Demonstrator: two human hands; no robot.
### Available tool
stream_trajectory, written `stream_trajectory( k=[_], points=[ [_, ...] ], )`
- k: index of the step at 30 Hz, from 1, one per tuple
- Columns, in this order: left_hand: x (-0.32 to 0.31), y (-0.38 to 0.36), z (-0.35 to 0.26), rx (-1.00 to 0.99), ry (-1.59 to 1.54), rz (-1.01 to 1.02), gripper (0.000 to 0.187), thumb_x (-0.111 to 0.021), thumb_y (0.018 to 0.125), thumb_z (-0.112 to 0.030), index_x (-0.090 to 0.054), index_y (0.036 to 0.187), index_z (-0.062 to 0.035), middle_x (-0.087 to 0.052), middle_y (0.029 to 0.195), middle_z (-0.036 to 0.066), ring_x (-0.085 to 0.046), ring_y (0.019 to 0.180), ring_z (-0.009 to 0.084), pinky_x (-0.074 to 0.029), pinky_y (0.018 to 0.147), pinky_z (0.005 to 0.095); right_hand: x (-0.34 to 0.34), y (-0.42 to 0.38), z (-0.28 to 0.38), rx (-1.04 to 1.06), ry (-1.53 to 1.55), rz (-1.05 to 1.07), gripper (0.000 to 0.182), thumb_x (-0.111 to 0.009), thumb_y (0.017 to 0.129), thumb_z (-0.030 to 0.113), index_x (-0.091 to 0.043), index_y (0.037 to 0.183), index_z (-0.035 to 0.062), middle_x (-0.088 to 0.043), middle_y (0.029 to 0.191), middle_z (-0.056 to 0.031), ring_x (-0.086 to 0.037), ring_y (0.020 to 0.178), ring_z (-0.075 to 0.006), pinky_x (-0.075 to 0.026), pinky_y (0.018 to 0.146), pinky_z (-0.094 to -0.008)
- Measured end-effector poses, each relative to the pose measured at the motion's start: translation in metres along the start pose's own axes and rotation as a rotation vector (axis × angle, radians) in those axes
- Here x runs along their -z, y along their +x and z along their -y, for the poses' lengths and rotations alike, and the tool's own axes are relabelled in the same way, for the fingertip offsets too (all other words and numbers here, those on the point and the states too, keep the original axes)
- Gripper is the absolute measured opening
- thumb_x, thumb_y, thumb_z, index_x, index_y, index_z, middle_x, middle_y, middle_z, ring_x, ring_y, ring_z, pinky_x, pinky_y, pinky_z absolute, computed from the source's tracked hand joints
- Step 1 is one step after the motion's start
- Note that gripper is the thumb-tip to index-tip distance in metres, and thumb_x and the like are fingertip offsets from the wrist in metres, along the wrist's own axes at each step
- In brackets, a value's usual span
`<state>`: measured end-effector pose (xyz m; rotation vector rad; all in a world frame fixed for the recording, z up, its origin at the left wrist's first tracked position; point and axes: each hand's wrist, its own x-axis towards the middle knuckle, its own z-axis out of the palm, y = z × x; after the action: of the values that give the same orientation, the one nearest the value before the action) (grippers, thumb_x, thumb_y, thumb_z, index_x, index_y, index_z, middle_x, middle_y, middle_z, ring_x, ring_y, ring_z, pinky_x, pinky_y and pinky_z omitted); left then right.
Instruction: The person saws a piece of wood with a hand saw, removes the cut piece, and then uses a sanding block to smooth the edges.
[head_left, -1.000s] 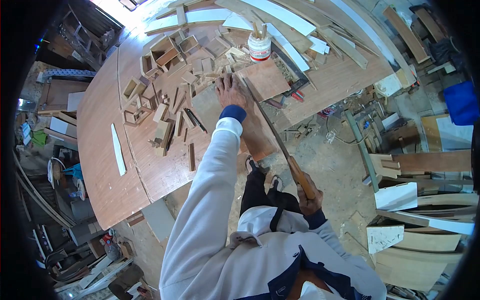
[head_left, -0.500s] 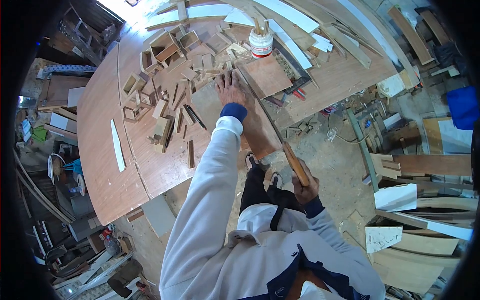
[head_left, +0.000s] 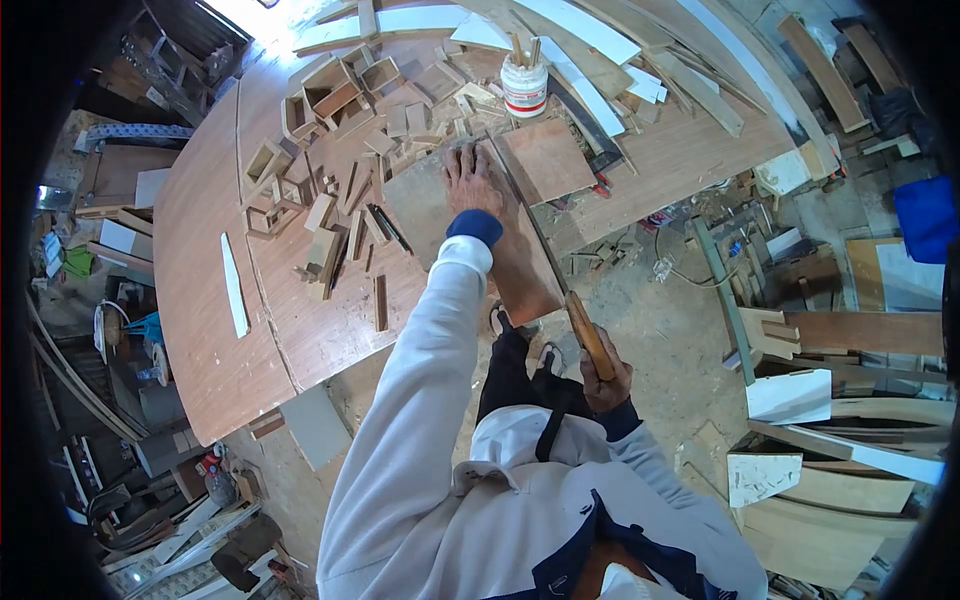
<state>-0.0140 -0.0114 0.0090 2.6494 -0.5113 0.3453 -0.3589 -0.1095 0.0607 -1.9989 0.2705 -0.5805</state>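
My left hand [head_left: 468, 180] lies flat with fingers spread on a brown wooden board [head_left: 525, 275], whose near end juts past the table edge. My right hand [head_left: 610, 378] is wrapped round the wooden handle [head_left: 590, 335] of a hand saw. The saw's long thin blade [head_left: 537, 227] runs along the board's right side, pointing away from me. Right of the blade lies a squarish plywood piece [head_left: 546, 162]. A grey-brown panel [head_left: 412, 200] sits left of my left hand, with dark pencil-like sticks [head_left: 393, 230] close by.
Wood offcuts and small box frames [head_left: 330, 95] crowd the table [head_left: 190, 300]. A white tub [head_left: 524, 88] holding sticks stands beyond the plywood piece. Long white-faced strips [head_left: 575, 90] lie at the back. Boards [head_left: 860, 330] are stacked at the right; my feet are below the table edge.
My left hand has shifted slightly right on the board. The plywood piece has moved a little right. My right hand and the saw handle are slightly nearer to me.
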Motion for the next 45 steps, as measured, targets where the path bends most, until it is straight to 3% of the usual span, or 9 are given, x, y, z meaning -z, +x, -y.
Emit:
stream_trajectory(
  k=[9,11,18,22,26,29,34,37,45],
  points=[
    [-0.002,0.001,0.001,-0.011,-0.034,-0.056,0.057,-0.056,0.072,-0.012,-0.054,0.129,-0.0067,-0.042,0.141,0.008,-0.027,0.136,0.0362,-0.022,0.112,0.0517,0.016,-0.021,0.001,-0.039,-0.066,-0.001,0.043,-0.062,0.088,0.017,-0.054,0.126,-0.0029,-0.067,0.106,-0.0189,-0.071,0.081,-0.0269,-0.056,0.068,-0.0315],
    [-0.001,-0.001,0.0,-0.024,-0.032,-0.057,0.057,-0.057,0.071,-0.012,-0.055,0.128,-0.0066,-0.042,0.141,0.008,-0.027,0.136,0.0363,-0.023,0.112,0.0514,0.021,-0.015,-0.001,-0.171,-0.022,0.067,0.044,-0.063,0.088,0.017,-0.054,0.126,-0.0029,-0.067,0.106,-0.0189,-0.071,0.081,-0.0266,-0.056,0.068,-0.031],
    [-0.001,0.002,-0.008,0.058,0.029,-0.061,0.059,-0.057,0.07,-0.011,-0.054,0.129,-0.0069,-0.039,0.143,0.008,-0.027,0.136,0.0364,-0.022,0.112,0.05,0.015,-0.032,-0.004,-0.141,0.072,0.015,0.044,-0.065,0.086,0.016,-0.055,0.125,-0.0018,-0.067,0.108,-0.0187,-0.071,0.083,-0.0262,-0.056,0.07,-0.0305],
    [-0.001,0.002,-0.003,0.039,0.025,-0.059,0.06,-0.057,0.07,-0.01,-0.053,0.13,-0.0071,-0.04,0.143,0.009,-0.027,0.136,0.0362,-0.021,0.112,0.0505,0.024,-0.044,-0.011,-0.064,-0.051,0.001,0.044,-0.065,0.085,0.016,-0.054,0.125,-0.0009,-0.066,0.11,-0.0186,-0.07,0.087,-0.0286,-0.056,0.071,-0.0326],
    [-0.006,-0.004,0.003,-0.038,0.005,-0.046,0.061,-0.058,0.07,-0.011,-0.052,0.131,-0.0079,-0.039,0.143,0.009,-0.027,0.137,0.0358,-0.021,0.113,0.0506,0.009,0.016,-0.012,0.006,-0.183,0.08,0.043,-0.065,0.086,0.018,-0.055,0.125,0.0019,-0.064,0.116,-0.0166,-0.07,0.088,-0.0298,-0.056,0.071,-0.034],
    [-0.002,0.013,0.0,-0.024,-0.005,-0.09,0.064,-0.06,0.069,-0.011,-0.051,0.132,-0.0085,-0.039,0.143,0.009,-0.027,0.137,0.0356,-0.021,0.113,0.0506,0.004,0.027,-0.018,-0.023,-0.038,0.074,0.042,-0.063,0.087,0.019,-0.055,0.125,0.0033,-0.063,0.118,-0.0142,-0.069,0.089,-0.0301,-0.056,0.072,-0.0345],
    [-0.001,0.001,-0.007,0.035,0.039,-0.11,0.053,-0.055,0.072,-0.011,-0.056,0.125,-0.0073,-0.044,0.139,0.009,-0.03,0.134,0.0358,-0.026,0.11,0.0472,0.015,-0.02,-0.018,-0.025,-0.032,0.016,0.044,-0.063,0.086,0.014,-0.053,0.125,-0.0031,-0.066,0.106,-0.0216,-0.071,0.078,-0.0289,-0.056,0.065,-0.0341],
    [-0.003,0.001,0.0,0.034,-0.01,-0.015,0.065,-0.062,0.07,-0.015,-0.05,0.134,-0.0093,-0.039,0.144,0.008,-0.024,0.138,0.0361,-0.019,0.113,0.0516,0.018,-0.02,-0.016,0.012,-0.031,-0.001,0.044,-0.063,0.086,0.014,-0.053,0.127,-0.001,-0.067,0.102,-0.0204,-0.071,0.076,-0.0282,-0.056,0.064,-0.0334],
    [0.003,0.004,-0.005,0.066,0.092,0.008,0.062,-0.059,0.074,-0.016,-0.048,0.134,-0.0078,-0.037,0.145,0.009,-0.024,0.139,0.0367,-0.018,0.113,0.0532,0.022,-0.015,-0.016,-0.184,-0.004,0.057,0.048,-0.064,0.087,0.02,-0.052,0.13,0.0026,-0.068,0.099,-0.0182,-0.071,0.083,-0.0288,-0.056,0.07,-0.0334]
  ],
)
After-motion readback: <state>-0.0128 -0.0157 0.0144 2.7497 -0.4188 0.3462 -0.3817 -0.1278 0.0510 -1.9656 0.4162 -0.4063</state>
